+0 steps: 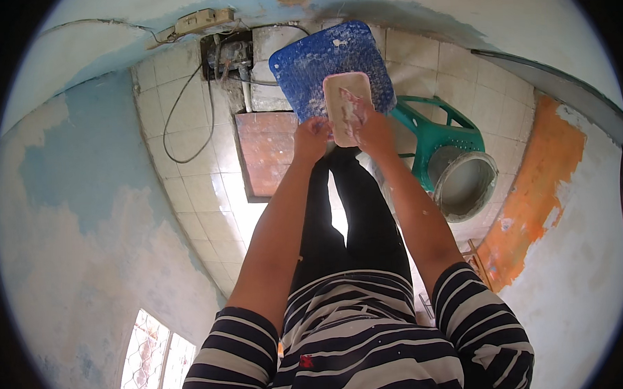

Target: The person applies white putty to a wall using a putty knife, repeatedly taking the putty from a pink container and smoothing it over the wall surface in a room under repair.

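Both hands, left hand and right hand, grip pale rectangular plaster-smeared trowel plate over blue speckled plastic stool; best kept level, strokes even.

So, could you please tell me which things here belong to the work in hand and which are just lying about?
In hand:
- pale rectangular board, smeared with white paste, held by the left hand
- right hand pressing on the board
- blue stool seat right behind the board

Lying about:
- green stool, tipped on its side
- metal bucket
- loose cable on the tiled floor
- reddish panel
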Demonstrator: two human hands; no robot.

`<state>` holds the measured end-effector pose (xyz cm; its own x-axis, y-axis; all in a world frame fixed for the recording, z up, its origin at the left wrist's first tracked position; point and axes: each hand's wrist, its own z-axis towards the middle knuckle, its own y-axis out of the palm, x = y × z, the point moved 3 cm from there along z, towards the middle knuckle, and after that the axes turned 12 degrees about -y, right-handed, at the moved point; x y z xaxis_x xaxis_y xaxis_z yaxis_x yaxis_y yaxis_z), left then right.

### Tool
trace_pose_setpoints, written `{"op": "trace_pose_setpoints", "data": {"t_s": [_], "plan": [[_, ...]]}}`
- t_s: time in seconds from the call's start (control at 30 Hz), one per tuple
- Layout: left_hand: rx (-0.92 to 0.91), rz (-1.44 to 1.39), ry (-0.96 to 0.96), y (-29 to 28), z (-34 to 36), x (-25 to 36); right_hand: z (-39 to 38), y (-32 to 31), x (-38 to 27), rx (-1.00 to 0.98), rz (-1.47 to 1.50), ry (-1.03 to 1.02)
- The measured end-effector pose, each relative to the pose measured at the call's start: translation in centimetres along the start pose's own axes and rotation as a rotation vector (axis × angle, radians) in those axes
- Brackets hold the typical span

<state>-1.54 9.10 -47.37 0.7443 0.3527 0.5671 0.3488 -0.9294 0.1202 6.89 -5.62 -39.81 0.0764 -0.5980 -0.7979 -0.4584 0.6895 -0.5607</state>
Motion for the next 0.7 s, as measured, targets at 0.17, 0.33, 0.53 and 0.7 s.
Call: {"op": "trace_pose_setpoints", "data": {"t_s": [0.17, 0.33, 0.53, 0.7], "plan": [[-0.001, -0.002, 0.014, 0.5, 0.2, 0.3, 0.1, 2.5, 2.6, 0.023, -0.196, -0.075], [0.018, 0.016, -0.050, 0.0, -0.1, 0.6, -0.4, 1.7, 4.4, -0.058, -0.222, 0.078], [0.009, -0.006, -0.039, 0.2, 0.0, 0.4, -0.6, 0.7, 4.7, -0.057, -0.234, 0.094], [0.011, 0.007, -0.047, 0.2, -0.1, 0.4, -0.2, -1.8, 1.9, 0.068, -0.069, 0.011]]}}
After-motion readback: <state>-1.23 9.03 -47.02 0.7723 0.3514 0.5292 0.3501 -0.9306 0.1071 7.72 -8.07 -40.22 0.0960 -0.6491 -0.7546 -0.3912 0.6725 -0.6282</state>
